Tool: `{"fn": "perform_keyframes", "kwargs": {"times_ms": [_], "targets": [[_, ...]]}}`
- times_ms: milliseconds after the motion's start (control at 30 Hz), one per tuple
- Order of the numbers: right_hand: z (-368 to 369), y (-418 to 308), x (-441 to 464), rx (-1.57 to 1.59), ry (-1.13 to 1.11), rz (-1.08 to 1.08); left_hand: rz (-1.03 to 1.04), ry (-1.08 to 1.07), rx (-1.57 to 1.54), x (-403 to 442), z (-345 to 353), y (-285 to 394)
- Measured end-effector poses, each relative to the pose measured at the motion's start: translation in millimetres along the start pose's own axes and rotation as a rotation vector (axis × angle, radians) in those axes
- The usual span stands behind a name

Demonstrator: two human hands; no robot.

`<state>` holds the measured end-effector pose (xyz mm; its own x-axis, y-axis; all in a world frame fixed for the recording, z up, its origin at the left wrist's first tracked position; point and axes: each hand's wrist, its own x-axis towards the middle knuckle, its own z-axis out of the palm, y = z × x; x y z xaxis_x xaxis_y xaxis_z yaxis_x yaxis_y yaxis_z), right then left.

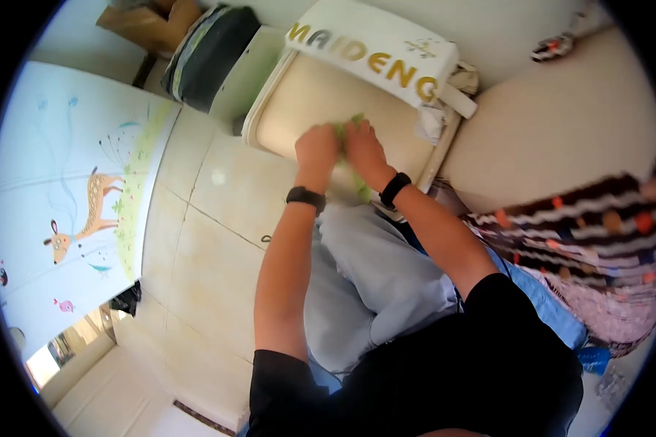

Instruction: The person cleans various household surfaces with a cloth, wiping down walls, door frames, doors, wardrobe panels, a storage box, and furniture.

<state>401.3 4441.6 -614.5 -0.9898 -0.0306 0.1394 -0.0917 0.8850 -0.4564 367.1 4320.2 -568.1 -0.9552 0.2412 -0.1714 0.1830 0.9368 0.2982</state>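
Note:
My left hand and my right hand are close together over the near edge of a beige tabletop. Both are closed around a crumpled light green item, blurred by motion. Part of it sticks up between my fingers, and a strip hangs below my right hand. What the item is made of cannot be made out. A black band is on each wrist.
A white box with gold letters lies along the table's far side, near a white crumpled tissue. Dark cushion at upper left, deer-print panel at left, beige sofa and striped cloth at right.

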Motion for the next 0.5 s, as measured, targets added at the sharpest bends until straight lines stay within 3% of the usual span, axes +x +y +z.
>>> {"fn": "perform_keyframes", "kwargs": {"times_ms": [133,233,333,500], "targets": [[-82.0,-2.6,-52.6,0.167,-0.268,0.091,0.115,-0.184,0.065,-35.3,-11.1,36.3],[-106.7,6.3,-75.6,0.16,-0.174,0.166,0.309,0.038,-0.128,-82.3,-60.0,73.0],[-193.5,-18.3,-112.3,0.351,0.18,0.071,0.416,0.216,-0.307,-130.9,-112.0,115.8],[-329.0,-42.0,-173.5,0.428,0.206,-0.037,0.664,0.37,-0.426,-196.7,-180.5,173.1]]}}
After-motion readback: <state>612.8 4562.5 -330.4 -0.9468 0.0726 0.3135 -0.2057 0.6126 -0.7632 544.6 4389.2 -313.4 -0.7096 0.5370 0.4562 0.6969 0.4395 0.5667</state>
